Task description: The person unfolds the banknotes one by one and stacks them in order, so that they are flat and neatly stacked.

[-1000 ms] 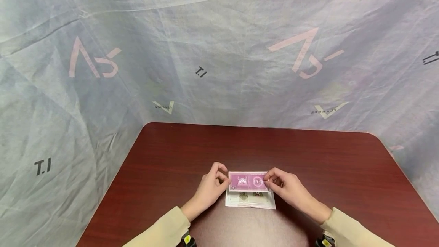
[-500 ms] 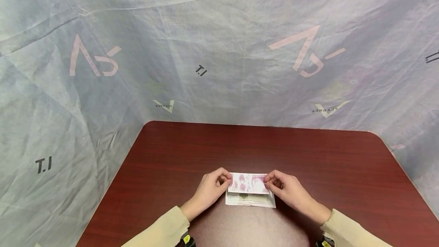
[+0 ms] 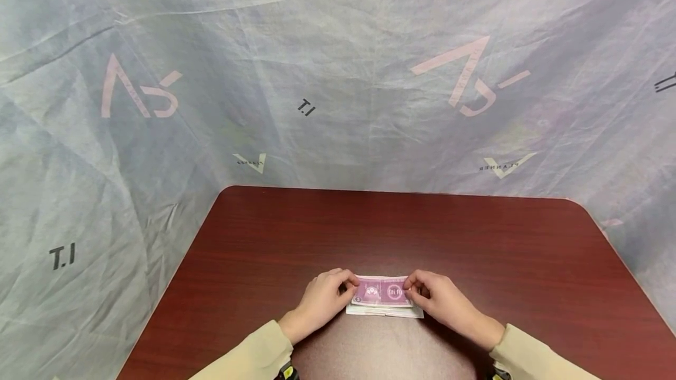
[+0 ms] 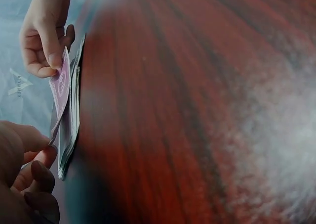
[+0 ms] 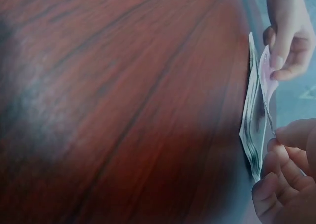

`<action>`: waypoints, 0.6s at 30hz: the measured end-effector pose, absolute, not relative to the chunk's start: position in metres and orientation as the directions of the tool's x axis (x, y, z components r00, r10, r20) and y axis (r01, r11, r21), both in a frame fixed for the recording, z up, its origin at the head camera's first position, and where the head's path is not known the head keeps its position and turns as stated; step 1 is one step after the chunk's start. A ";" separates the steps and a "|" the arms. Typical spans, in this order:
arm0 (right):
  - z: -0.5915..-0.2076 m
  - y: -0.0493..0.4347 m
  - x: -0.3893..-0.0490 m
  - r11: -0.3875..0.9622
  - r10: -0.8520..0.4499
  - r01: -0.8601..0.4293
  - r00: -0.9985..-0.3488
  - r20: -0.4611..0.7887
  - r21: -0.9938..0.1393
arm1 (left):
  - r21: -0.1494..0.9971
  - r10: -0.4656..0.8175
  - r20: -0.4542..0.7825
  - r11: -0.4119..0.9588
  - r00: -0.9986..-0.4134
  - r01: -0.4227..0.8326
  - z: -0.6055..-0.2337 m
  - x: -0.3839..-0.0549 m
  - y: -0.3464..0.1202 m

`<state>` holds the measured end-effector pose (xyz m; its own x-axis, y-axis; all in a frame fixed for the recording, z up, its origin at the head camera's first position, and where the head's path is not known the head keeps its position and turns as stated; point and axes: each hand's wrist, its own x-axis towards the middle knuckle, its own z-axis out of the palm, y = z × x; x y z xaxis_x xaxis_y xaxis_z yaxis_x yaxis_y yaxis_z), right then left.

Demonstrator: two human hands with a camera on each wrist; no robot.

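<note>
A pinkish-purple banknote is stretched flat between both hands, just above a stack of banknotes lying on the table. My left hand pinches its left end between thumb and fingers. At the right end, my right hand pinches it the same way. In the left wrist view the purple banknote stands a little apart from the layered edges of the stack. The right wrist view shows the same gap between banknote and stack. Most of the stack's top is hidden under the held banknote.
The dark red wooden table has rounded far corners and a glossy glare near its front. Grey printed cloth hangs behind it and along both sides.
Both hands have lowered the purple banknote toward the stack, covering more of its top. Its surface tilted and caught the glare half a second ago; now its print shows clearly again.
</note>
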<state>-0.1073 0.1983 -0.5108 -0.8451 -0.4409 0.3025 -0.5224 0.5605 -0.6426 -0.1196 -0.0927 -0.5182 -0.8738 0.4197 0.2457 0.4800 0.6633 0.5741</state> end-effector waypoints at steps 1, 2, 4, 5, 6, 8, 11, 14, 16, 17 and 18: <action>-0.511 0.198 -0.107 0.566 -0.444 -0.527 -0.843 0.304 -0.634 | 0.560 0.422 0.256 0.669 -0.869 0.490 -0.519 -0.119 -0.093; -0.511 0.198 -0.108 0.572 -0.445 -0.527 -0.843 0.302 -0.628 | 0.549 0.424 0.262 0.674 -0.867 0.495 -0.520 -0.119 -0.092; -0.512 0.198 -0.108 0.585 -0.445 -0.523 -0.846 0.295 -0.620 | 0.535 0.425 0.273 0.679 -0.863 0.504 -0.521 -0.119 -0.092; -0.512 0.198 -0.108 0.593 -0.444 -0.520 -0.848 0.289 -0.615 | 0.526 0.427 0.274 0.684 -0.862 0.506 -0.522 -0.119 -0.092; -0.512 0.198 -0.108 0.598 -0.445 -0.518 -0.849 0.285 -0.611 | 0.516 0.430 0.276 0.688 -0.860 0.510 -0.522 -0.119 -0.092; -0.513 0.198 -0.107 0.614 -0.441 -0.511 -0.854 0.275 -0.602 | 0.494 0.439 0.277 0.698 -0.855 0.519 -0.524 -0.118 -0.092; -0.514 0.198 -0.107 0.628 -0.442 -0.502 -0.859 0.259 -0.594 | 0.463 0.455 0.274 0.710 -0.847 0.531 -0.525 -0.118 -0.092; -0.515 0.197 -0.106 0.642 -0.442 -0.496 -0.862 0.246 -0.585 | 0.445 0.463 0.270 0.717 -0.844 0.536 -0.526 -0.117 -0.091; -0.515 0.197 -0.106 0.655 -0.448 -0.494 -0.863 0.233 -0.572 | 0.439 0.464 0.270 0.721 -0.844 0.537 -0.526 -0.117 -0.091; -0.515 0.196 -0.106 0.662 -0.451 -0.494 -0.863 0.227 -0.564 | 0.437 0.464 0.270 0.722 -0.844 0.537 -0.525 -0.116 -0.091; -0.514 0.195 -0.106 0.671 -0.454 -0.492 -0.864 0.218 -0.554 | 0.437 0.465 0.269 0.721 -0.843 0.537 -0.525 -0.116 -0.091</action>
<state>-0.1060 0.1955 -0.5138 -0.8640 -0.4537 0.2182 -0.4924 0.6713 -0.5540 -0.1162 -0.0910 -0.5250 -0.8434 0.4651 0.2689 0.5372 0.7214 0.4370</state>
